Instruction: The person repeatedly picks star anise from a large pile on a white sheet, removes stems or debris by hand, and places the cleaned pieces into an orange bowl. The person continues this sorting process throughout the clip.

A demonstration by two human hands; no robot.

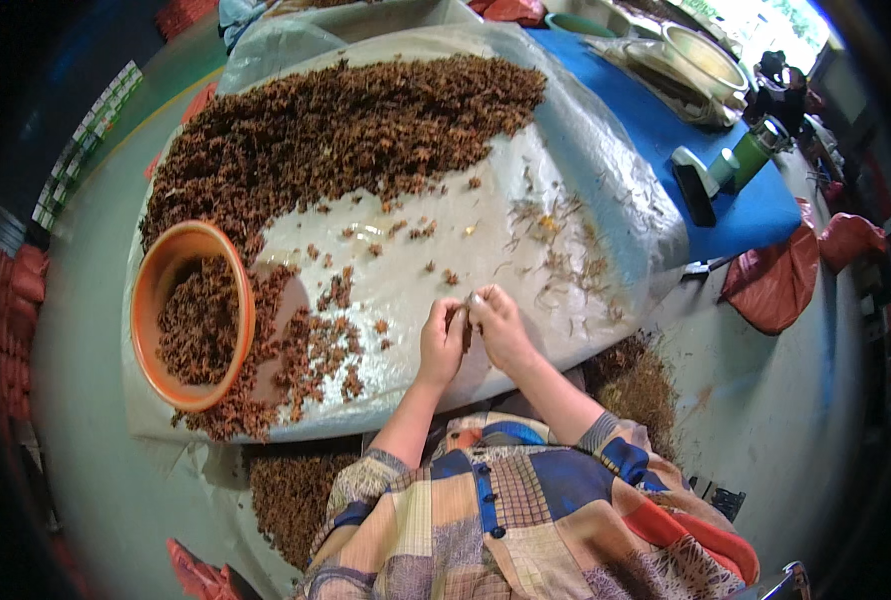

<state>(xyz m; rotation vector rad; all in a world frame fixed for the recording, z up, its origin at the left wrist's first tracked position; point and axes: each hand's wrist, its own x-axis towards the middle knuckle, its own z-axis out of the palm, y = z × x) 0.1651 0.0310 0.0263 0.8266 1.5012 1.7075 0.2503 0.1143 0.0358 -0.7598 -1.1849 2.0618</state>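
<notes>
My left hand point(442, 339) and my right hand point(504, 330) meet above the near part of a plastic-covered table point(415, 259). Their fingertips pinch together around a small brown piece, apparently star anise point(466, 324), mostly hidden by the fingers. Something greyish shows at the tip of my right thumb. Just beyond the hands lies a loose star anise pod point(451, 277). A large heap of star anise point(340, 124) covers the far side of the sheet. At the left, an orange plastic basin point(244, 315) lies tilted on its side with star anise inside, and more pods spill around it.
Thin stalks and debris point(565, 255) are scattered at the table's right. A blue surface point(753, 214) beyond holds a phone point(693, 196) and a green bottle point(751, 159). Red sacks point(779, 281) stand on the right. Below the table's edge lie brown piles point(292, 499). People point(779, 94) are far right.
</notes>
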